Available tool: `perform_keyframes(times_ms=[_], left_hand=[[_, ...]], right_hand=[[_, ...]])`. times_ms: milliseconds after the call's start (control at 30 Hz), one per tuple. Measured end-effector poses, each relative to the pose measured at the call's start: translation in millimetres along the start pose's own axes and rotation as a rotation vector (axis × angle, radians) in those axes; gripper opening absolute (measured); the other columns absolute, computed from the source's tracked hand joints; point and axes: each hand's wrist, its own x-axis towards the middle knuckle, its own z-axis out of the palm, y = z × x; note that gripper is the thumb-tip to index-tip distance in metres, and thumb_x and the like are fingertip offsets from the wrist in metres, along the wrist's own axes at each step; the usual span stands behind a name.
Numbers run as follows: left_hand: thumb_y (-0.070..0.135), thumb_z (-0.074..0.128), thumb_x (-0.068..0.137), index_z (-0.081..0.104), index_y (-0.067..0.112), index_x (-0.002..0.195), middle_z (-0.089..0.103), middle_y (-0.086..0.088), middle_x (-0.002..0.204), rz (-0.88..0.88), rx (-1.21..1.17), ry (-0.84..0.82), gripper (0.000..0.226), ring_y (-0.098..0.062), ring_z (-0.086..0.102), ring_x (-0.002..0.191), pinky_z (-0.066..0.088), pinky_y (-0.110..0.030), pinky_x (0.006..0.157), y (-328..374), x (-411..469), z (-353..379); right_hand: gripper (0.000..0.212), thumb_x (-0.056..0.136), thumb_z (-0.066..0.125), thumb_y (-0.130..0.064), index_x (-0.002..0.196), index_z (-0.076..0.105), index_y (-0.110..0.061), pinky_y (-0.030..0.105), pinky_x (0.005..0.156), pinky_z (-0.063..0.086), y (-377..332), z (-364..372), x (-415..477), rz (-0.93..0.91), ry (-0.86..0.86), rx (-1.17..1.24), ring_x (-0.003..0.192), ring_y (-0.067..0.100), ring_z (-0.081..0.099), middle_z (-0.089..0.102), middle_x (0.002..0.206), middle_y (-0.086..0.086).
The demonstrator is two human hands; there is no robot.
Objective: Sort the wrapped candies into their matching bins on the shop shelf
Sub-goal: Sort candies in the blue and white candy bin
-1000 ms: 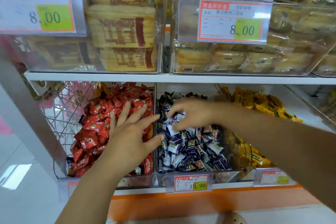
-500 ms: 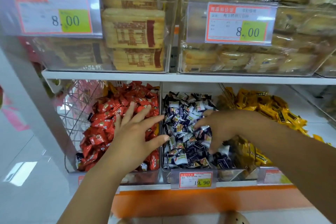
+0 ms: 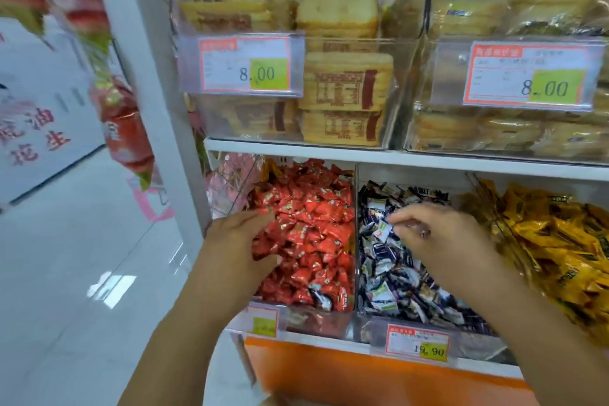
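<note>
Three clear bins sit side by side on the lower shelf. The left bin (image 3: 318, 321) holds red candies (image 3: 316, 224), the middle bin (image 3: 357, 328) holds dark blue and white candies (image 3: 395, 283), and the right one holds yellow candies (image 3: 560, 250). My left hand (image 3: 235, 249) is at the left side of the red pile, with fingers and thumb curled round a bunch of red candies. Over the middle bin, my right hand (image 3: 431, 237) pinches a blue and white candy (image 3: 380, 231) at its fingertips. A stray dark candy (image 3: 321, 299) lies at the front of the red bin.
The upper shelf (image 3: 296, 150) carries clear boxes of packaged cakes (image 3: 346, 82) with 8.00 price tags (image 3: 247, 64). A 19.90 tag (image 3: 417, 344) hangs on the middle bin. A white upright (image 3: 158, 76) borders the shelf, with red bags (image 3: 127, 132) and the tiled aisle floor (image 3: 82, 273) to its left.
My left hand has slid to the left edge of the red pile and curled into it. My right hand has risen out of the blue candies. The view has swung left.
</note>
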Motion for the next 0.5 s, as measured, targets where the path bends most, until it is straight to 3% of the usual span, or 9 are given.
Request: perform_keyframes(times_ms=[100,200,300,367,433,500], left_hand=[[0.030,0.079,0.075,0.062,0.030,0.123,0.057,0.006,0.114,0.012,0.029,0.037,0.051,-0.020,0.050,0.110,0.037,-0.023,0.093,-6,-10,-3],[0.029,0.081,0.071,0.065,0.031,0.111,0.048,0.015,0.097,0.015,-0.018,0.047,0.043,-0.011,0.046,0.100,0.037,-0.016,0.080,-8,-19,0],[0.050,0.078,0.066,0.055,0.028,0.130,0.049,0.001,0.131,0.098,0.011,0.040,0.071,-0.022,0.036,0.127,0.035,-0.037,0.107,-12,-20,17],[0.069,0.061,0.070,0.027,0.033,0.148,0.016,-0.002,0.159,0.174,0.101,-0.042,0.092,-0.026,0.006,0.146,0.012,-0.047,0.116,-9,-16,28],[0.073,0.049,0.078,-0.005,0.035,0.150,-0.020,0.009,0.156,0.123,0.172,-0.147,0.098,-0.014,-0.025,0.142,-0.009,-0.042,0.117,-10,-8,36],[0.072,0.044,0.082,-0.011,0.032,0.150,-0.027,0.012,0.154,0.084,0.197,-0.174,0.096,-0.011,-0.029,0.140,-0.009,-0.040,0.119,-15,0,40]], right_hand=[[0.017,0.093,0.059,-0.019,0.098,0.070,-0.031,0.002,0.072,0.034,-34,18,3,-0.251,0.010,0.017,0.082,-0.018,0.046,0.047,0.079,-0.033],[0.022,0.095,0.056,-0.026,0.112,0.068,-0.034,0.014,0.089,0.036,-53,38,12,-0.418,-0.199,-0.105,0.095,-0.008,0.042,0.053,0.093,-0.030],[0.044,0.088,0.061,-0.045,0.131,0.049,-0.044,0.031,0.108,0.029,-57,52,27,-0.503,-0.286,-0.270,0.121,0.008,0.030,0.044,0.129,-0.015],[0.063,0.082,0.061,-0.057,0.139,0.035,-0.049,0.042,0.117,0.009,-52,57,43,-0.529,-0.330,-0.426,0.140,0.020,0.006,0.014,0.153,-0.008],[0.073,0.082,0.056,-0.064,0.144,0.020,-0.052,0.048,0.116,-0.008,-48,63,61,-0.503,-0.453,-0.523,0.144,0.027,-0.017,-0.018,0.158,-0.009],[0.076,0.083,0.051,-0.067,0.145,0.009,-0.053,0.052,0.116,-0.011,-45,69,78,-0.461,-0.571,-0.588,0.143,0.030,-0.025,-0.028,0.155,-0.009]])
